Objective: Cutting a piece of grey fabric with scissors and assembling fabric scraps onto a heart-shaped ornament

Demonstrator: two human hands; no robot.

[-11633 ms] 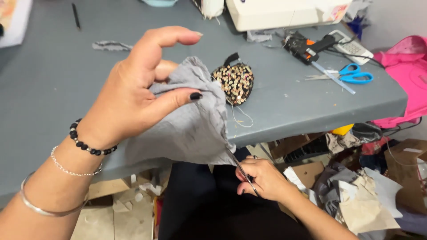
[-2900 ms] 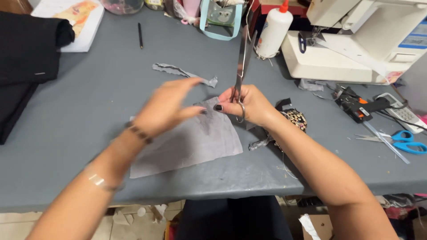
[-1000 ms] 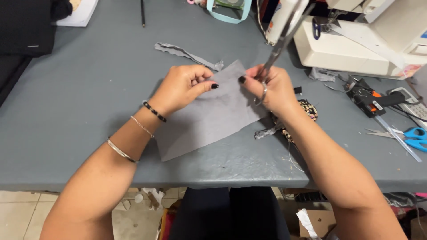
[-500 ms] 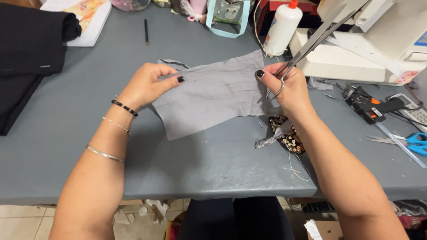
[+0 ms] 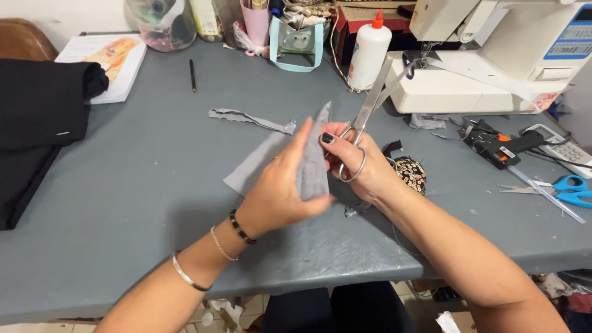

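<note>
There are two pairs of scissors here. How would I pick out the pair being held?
Start at the white sewing machine at the table's back right, then look left and down to the right hand at the middle. The silver scissors rise from it, all metal, blades pointing up; the other pair has blue handles and lies flat at the right.

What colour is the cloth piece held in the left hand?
Plain grey cloth piece, clearest in the head view.

Both hands (image 5: 290, 185) raised, fingers (image 5: 327, 139) curled.
</note>
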